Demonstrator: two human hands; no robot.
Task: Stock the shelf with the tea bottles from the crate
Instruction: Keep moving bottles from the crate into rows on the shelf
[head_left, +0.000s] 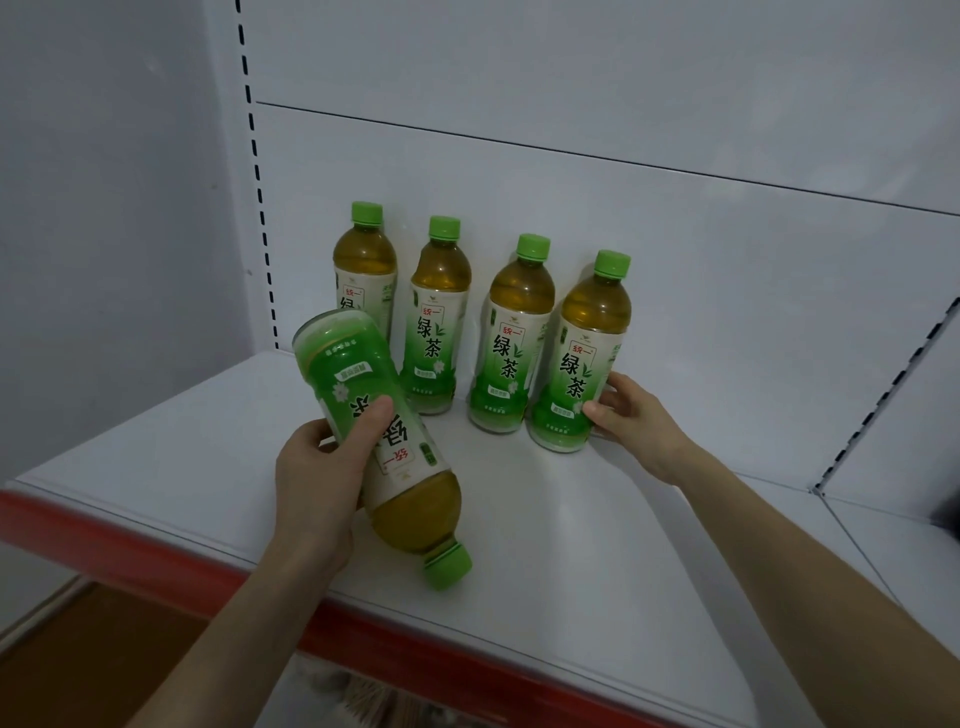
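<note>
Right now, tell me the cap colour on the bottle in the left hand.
The cap is bright green, head view.

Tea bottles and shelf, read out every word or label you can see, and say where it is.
"统一": small red-framed box on the four standing bottles.
"绿茶": large characters below it.
Held bottle: both again, upside down.
Smaller print: too blurred.
Shelf: no text.

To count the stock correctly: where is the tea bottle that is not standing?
Head view, left side: the green-capped plastic tea bottle is held tilted in the left hand, before the leftmost standing bottle.
</note>
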